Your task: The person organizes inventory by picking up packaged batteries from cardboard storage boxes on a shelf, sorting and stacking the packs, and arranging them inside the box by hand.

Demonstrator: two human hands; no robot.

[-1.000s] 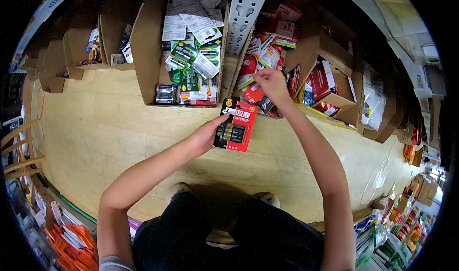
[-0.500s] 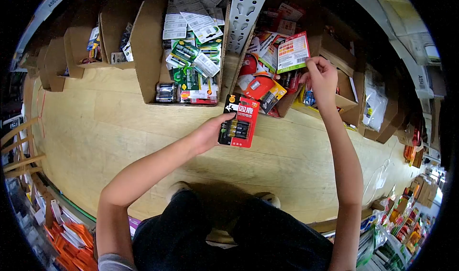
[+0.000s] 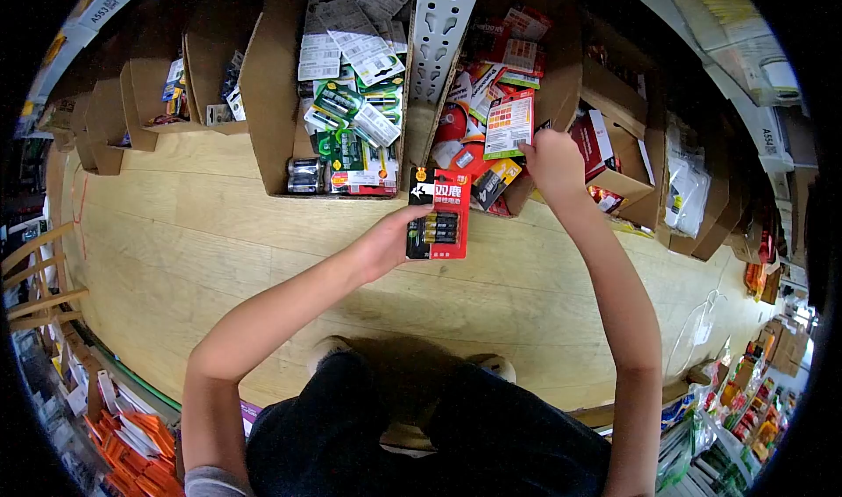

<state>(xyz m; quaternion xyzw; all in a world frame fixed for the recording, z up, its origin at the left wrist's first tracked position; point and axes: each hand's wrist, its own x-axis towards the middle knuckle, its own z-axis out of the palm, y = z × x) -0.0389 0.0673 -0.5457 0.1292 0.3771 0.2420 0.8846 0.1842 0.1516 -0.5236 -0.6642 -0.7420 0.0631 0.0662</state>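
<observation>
Leftward moved the right hand [image 3: 559,165], its grip pinching a white-backed card [image 3: 509,125] lying left, long axis near-to-far, while the left hand [image 3: 383,246] held a battery pack [image 3: 445,222].

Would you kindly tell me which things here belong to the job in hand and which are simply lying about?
Seemingly in use:
red-and-black battery pack, in the left hand
printed card, in the right hand
cardboard box under the card

Seemingly just lying about:
green battery packs
orange packets, lower left
</observation>
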